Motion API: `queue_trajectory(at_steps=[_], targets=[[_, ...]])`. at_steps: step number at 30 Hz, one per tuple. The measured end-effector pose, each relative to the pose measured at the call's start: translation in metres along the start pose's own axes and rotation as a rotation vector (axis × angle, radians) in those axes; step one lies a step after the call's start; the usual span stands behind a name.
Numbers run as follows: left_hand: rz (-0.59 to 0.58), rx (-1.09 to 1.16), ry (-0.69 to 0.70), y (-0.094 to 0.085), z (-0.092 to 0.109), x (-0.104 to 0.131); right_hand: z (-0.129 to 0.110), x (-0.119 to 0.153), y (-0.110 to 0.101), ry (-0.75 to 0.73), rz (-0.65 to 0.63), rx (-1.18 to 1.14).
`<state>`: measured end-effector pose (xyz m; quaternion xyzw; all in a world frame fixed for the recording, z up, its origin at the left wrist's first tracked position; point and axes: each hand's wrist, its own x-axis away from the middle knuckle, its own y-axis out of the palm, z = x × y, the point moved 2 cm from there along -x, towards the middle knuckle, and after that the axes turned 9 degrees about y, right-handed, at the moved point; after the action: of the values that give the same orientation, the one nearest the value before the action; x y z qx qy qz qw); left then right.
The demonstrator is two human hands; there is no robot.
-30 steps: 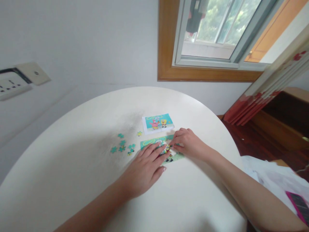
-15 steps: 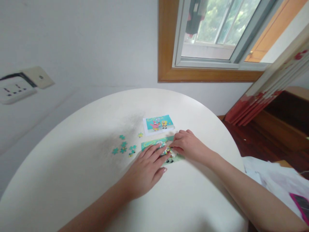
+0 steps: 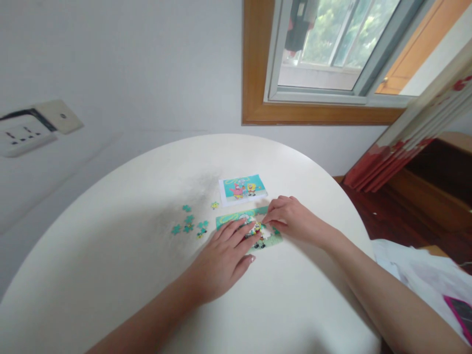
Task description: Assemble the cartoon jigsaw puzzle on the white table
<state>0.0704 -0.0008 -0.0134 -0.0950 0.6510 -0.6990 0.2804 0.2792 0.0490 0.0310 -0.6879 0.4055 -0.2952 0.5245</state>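
Observation:
My left hand (image 3: pixel 224 260) lies flat with fingers spread over the left and middle of a partly assembled jigsaw puzzle (image 3: pixel 275 239), hiding much of it. Its picture is teal and green with cartoon figures, and white gaps show on the right side. My right hand (image 3: pixel 285 216) reaches in from the right, thumb and forefinger pinched at a puzzle piece beside the yellow cartoon figure (image 3: pixel 258 228). The piece is mostly hidden by the fingertips. Just behind the puzzle lies a reference picture card (image 3: pixel 245 189) with the same scene.
Several loose teal puzzle pieces (image 3: pixel 188 224) lie left of the puzzle, and one yellow piece (image 3: pixel 215 205) sits near the card. The round white table (image 3: pixel 121 255) stands against the wall below a window (image 3: pixel 324 54). A wall socket (image 3: pixel 25 135) is at left; a white cloth (image 3: pixel 416 280) lies right.
My right hand has drawn back slightly to the right, uncovering more of the puzzle's right side and its gaps. My left hand stays where it was.

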Motion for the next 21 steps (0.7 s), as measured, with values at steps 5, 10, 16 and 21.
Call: queue_trajectory(at_steps=[5, 10, 16, 21], targets=[[0.030, 0.047, -0.007, -0.003, 0.000, 0.000, 0.003, 0.001, 0.002, 0.003, -0.011, 0.002], [0.053, 0.071, -0.006, -0.005, 0.001, -0.001, 0.006, 0.001, 0.005, -0.001, 0.004, 0.033], [0.061, 0.061, -0.028, -0.005, 0.002, 0.000, 0.007, 0.001, 0.004, -0.017, 0.041, 0.014], [0.043, 0.073, -0.041, -0.008, 0.004, 0.000, 0.012, -0.001, 0.006, -0.039, 0.105, -0.073]])
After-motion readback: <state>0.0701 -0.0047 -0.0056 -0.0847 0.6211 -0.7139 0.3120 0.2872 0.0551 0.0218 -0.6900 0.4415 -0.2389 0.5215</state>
